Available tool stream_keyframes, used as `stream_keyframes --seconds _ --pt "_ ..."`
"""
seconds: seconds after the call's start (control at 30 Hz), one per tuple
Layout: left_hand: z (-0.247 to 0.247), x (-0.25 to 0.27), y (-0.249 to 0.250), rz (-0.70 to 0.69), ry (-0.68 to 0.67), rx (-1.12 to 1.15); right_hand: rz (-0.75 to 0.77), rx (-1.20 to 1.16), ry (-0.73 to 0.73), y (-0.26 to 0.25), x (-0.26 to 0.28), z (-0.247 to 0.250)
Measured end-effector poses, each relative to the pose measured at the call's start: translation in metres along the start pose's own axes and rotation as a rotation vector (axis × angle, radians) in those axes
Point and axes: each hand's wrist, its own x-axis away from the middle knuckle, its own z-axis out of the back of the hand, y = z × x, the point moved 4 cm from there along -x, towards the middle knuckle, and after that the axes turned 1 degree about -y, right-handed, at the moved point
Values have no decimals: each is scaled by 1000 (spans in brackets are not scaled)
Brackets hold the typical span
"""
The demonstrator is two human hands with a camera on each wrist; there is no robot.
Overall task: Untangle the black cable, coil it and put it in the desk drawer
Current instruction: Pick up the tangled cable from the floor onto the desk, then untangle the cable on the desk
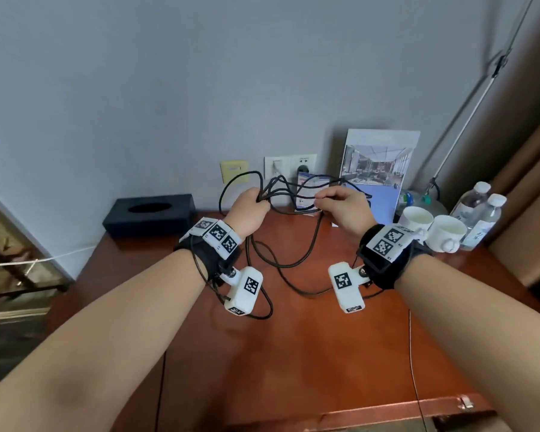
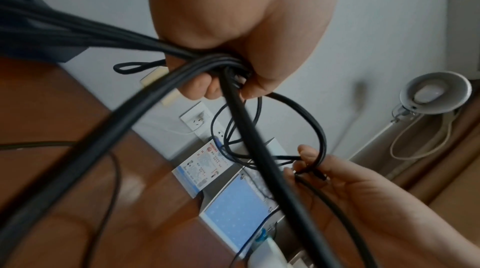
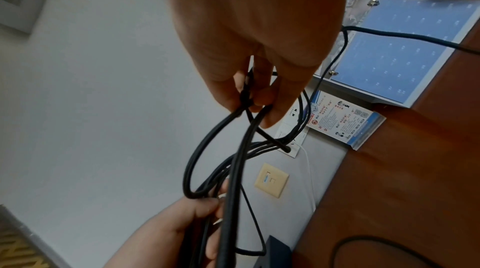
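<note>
Up in the middle of the head view, the left hand (image 1: 249, 210) squeezes a bunch of black cable (image 1: 281, 251) loops in its fist, and the right hand (image 1: 345, 207) pinches one strand with its fingertips. Long loops hang down onto the brown desk (image 1: 293, 353). Only the left wrist view shows a lamp (image 2: 433, 93) at the right. The right wrist view shows the pinch up close, maybe on a plug end.
</note>
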Motion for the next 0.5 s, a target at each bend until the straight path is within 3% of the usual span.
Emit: stream_keyframes --seconds 0.33,0.5 --pt "-50 95 -66 -116 96 -51 217 7 -78 86 81 16" --pt "-60 156 -72 -143 162 -161 190 31 -74 112 122 34"
